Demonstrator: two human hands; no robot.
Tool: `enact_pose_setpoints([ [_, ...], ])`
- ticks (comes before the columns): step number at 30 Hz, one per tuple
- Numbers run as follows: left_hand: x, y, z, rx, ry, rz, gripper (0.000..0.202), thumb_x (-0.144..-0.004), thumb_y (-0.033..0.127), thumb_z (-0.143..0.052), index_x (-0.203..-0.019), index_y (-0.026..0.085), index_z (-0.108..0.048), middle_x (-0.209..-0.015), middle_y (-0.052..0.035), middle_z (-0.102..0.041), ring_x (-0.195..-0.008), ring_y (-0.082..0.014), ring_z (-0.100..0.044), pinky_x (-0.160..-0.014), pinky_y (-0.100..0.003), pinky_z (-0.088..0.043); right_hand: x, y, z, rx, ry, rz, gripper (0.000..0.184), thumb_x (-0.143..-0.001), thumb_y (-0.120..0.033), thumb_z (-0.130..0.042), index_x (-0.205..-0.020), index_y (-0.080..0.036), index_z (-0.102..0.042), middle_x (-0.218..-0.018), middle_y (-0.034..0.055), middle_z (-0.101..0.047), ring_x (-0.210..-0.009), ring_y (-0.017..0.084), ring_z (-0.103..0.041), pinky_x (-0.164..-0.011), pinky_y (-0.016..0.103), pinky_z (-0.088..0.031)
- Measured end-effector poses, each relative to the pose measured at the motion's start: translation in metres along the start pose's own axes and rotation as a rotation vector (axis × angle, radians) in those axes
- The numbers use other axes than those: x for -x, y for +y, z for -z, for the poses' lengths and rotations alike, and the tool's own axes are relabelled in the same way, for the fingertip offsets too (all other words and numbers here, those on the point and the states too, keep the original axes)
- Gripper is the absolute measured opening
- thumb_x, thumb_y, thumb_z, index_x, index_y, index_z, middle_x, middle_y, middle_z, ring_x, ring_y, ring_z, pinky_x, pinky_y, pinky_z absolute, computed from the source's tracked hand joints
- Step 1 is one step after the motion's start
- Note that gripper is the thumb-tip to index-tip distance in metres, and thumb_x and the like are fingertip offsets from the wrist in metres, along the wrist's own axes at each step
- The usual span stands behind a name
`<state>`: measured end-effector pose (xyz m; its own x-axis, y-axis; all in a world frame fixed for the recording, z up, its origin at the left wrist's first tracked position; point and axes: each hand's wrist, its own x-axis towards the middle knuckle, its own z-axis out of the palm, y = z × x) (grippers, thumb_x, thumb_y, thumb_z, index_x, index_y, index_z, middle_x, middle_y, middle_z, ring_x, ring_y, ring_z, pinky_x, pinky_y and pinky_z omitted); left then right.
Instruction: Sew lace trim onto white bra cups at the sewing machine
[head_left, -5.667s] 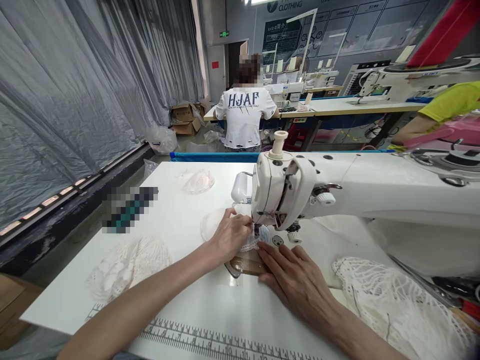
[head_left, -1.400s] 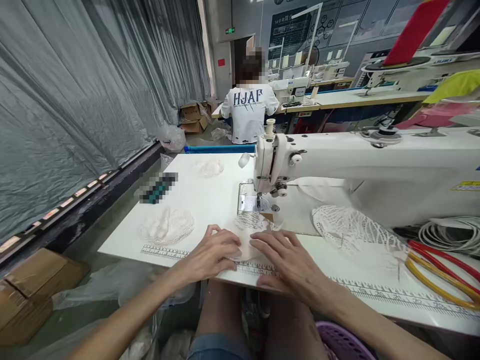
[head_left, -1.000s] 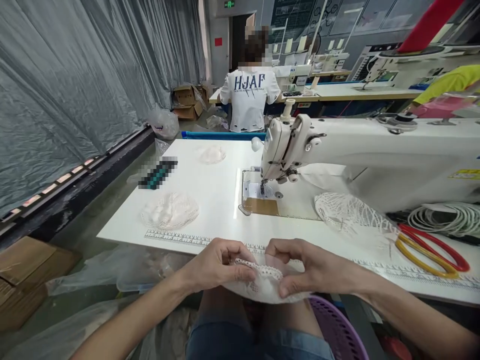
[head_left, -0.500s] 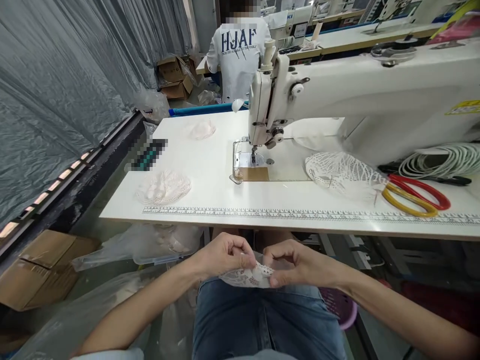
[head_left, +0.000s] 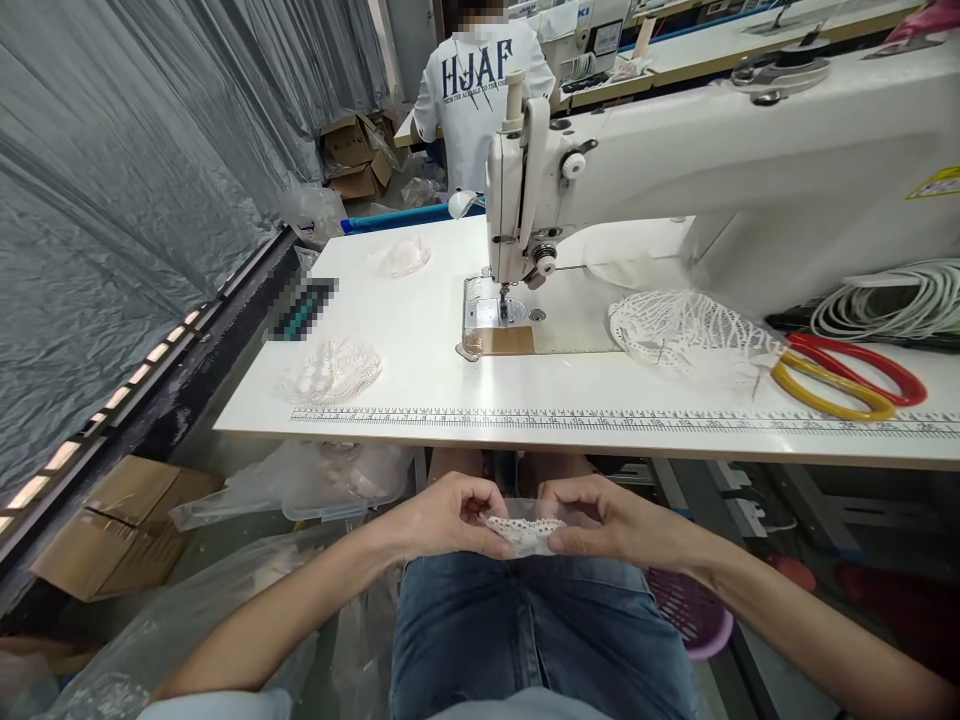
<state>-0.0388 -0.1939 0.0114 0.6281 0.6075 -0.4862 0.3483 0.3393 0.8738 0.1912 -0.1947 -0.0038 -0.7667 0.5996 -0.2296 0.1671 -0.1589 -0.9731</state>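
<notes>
Over my lap, a small piece of white lace with sheer fabric is stretched between my two hands. My left hand pinches its left end between thumb and fingers. At the right end, my right hand is closed on it in the same way. Both hands are below the front edge of the white sewing table. A sewing machine stands on the table beyond them, its needle area bare of fabric. White lace pieces lie at the table's left, and a netted lace piece lies right of the needle.
Scissors with red and yellow handles rest at the right, beside a coiled pale cable. A ruler strip runs along the table's front. Cardboard boxes and plastic bags stand at the left. Another person sits ahead, facing away.
The lace has been turned and drawn into a narrower, straighter strip between my hands. My right hand has shifted slightly to the right. The camera view has moved a little.
</notes>
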Motion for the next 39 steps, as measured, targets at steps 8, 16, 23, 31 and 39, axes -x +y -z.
enact_pose_setpoints([
  [8, -0.004, -0.004, -0.002, 0.065, 0.030, -0.038, 0.028, -0.068, 0.038, -0.072, -0.072, 0.012, -0.061, -0.070, 0.0014, -0.050, -0.064, -0.0090, -0.044, -0.058, -0.021, -0.035, -0.006, 0.004, -0.004, -0.036, 0.063, -0.001, 0.028, -0.077, -0.035, -0.066, -0.067, -0.015, -0.049, -0.057, -0.0067, -0.037, -0.052, 0.007, -0.030, -0.048, 0.021, -0.022],
  [16, -0.002, -0.005, 0.002, 0.133, -0.054, -0.010, 0.031, -0.071, 0.039, -0.069, -0.086, 0.013, -0.066, -0.075, -0.0019, -0.056, -0.067, -0.0113, -0.048, -0.062, -0.023, -0.039, -0.009, 0.009, -0.001, -0.153, 0.016, -0.013, 0.030, -0.079, -0.041, -0.063, -0.070, -0.014, -0.053, -0.057, -0.0032, -0.049, -0.051, 0.008, -0.038, -0.048, 0.021, -0.027],
  [23, -0.006, -0.010, 0.004, 0.115, 0.042, 0.017, 0.024, -0.063, 0.030, -0.075, -0.074, 0.011, -0.064, -0.068, 0.0002, -0.057, -0.064, -0.0098, -0.049, -0.061, -0.022, -0.039, -0.012, 0.005, -0.002, -0.067, -0.006, -0.036, 0.024, -0.080, -0.037, -0.062, -0.077, -0.014, -0.055, -0.065, -0.0035, -0.047, -0.058, 0.008, -0.038, -0.053, 0.020, -0.028],
  [31, -0.005, -0.019, 0.012, 0.247, 0.066, 0.113, 0.029, -0.056, 0.028, -0.080, -0.073, 0.011, -0.063, -0.065, 0.0016, -0.059, -0.060, -0.0082, -0.051, -0.060, -0.021, -0.041, -0.020, 0.008, 0.000, -0.083, -0.046, -0.050, 0.027, -0.074, -0.038, -0.068, -0.078, -0.014, -0.058, -0.069, -0.0026, -0.050, -0.062, 0.010, -0.043, -0.057, 0.021, -0.032],
  [39, -0.002, -0.017, 0.016, 0.201, 0.015, 0.127, 0.034, -0.054, 0.027, -0.082, -0.077, 0.012, -0.062, -0.068, 0.0011, -0.060, -0.062, -0.0083, -0.051, -0.061, -0.021, -0.041, -0.027, 0.011, -0.001, -0.060, -0.049, -0.092, 0.030, -0.072, -0.041, -0.068, -0.073, -0.012, -0.062, -0.063, -0.0030, -0.046, -0.058, 0.009, -0.039, -0.052, 0.022, -0.027],
])
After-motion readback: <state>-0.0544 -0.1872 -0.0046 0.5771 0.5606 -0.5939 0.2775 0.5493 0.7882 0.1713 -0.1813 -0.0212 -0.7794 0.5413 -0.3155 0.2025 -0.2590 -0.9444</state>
